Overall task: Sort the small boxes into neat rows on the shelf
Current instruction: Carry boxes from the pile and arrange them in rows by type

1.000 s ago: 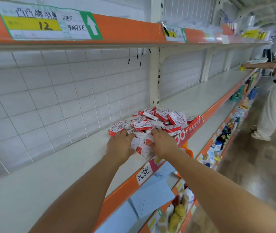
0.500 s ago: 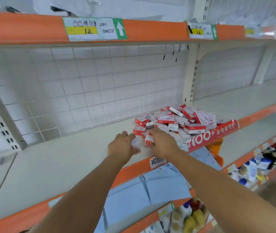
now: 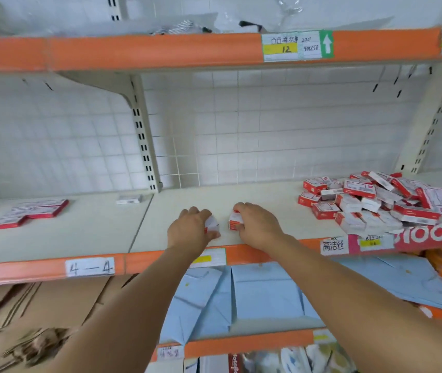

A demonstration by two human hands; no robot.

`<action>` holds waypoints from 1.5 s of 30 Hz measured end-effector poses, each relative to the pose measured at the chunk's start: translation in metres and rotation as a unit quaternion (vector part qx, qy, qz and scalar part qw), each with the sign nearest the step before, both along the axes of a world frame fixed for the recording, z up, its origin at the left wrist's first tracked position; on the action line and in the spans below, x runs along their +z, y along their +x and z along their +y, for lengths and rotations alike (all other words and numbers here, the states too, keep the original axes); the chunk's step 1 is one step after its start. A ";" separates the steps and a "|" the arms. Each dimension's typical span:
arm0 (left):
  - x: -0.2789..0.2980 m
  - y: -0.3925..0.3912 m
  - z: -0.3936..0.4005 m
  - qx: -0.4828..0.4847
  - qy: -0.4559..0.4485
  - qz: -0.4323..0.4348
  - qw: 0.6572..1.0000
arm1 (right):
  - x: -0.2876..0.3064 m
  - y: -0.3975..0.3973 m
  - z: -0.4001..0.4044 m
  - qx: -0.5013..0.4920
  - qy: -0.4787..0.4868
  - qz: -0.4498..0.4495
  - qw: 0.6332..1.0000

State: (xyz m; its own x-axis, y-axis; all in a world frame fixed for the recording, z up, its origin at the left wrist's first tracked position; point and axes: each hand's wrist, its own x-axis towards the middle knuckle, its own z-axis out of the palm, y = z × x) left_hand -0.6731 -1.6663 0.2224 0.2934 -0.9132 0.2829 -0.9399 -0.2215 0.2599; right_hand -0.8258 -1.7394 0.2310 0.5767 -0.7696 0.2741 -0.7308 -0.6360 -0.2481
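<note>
A loose pile of small red and white boxes [image 3: 381, 201] lies at the right of the cream shelf [image 3: 255, 195]. My left hand [image 3: 190, 227] grips small boxes [image 3: 211, 224] near the shelf's front edge, at its middle. Beside it, my right hand [image 3: 257, 224] grips another small red and white box [image 3: 232, 221]. Both hands are well left of the pile. A flat row of red and white boxes [image 3: 30, 211] lies on the neighbouring shelf section at the far left.
A single white box [image 3: 129, 199] sits by the slotted upright post [image 3: 144, 146]. An orange shelf above [image 3: 160, 49] overhangs the area. Below lie blue paper sheets [image 3: 241, 294] and brown cardboard [image 3: 39, 305]. A red banner [image 3: 429, 234] hangs at the front right.
Both hands left the pile carrying small boxes and moved left along the shelf. The view swung left, so the pile now sits at the right.
</note>
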 end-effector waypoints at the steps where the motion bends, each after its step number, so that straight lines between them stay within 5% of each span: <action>1: 0.000 0.011 0.011 0.009 -0.001 0.001 1.000 | 0.000 0.013 0.007 0.010 -0.001 0.000 1.000; 25: -0.017 0.268 0.289 0.241 -0.014 0.011 0.970 | -0.015 0.315 0.214 0.234 0.003 -0.001 0.972; 45: -0.007 0.440 0.273 0.331 -0.014 -0.016 0.943 | -0.004 0.512 0.184 0.312 -0.001 -0.011 0.950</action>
State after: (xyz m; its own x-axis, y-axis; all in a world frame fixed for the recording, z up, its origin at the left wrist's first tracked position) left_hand -0.2330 -1.3936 0.2156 0.7880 -0.5241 0.3230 -0.6050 -0.7566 0.2481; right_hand -0.3139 -1.5553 0.2267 0.9145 -0.2792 0.2927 -0.2055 -0.9439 -0.2585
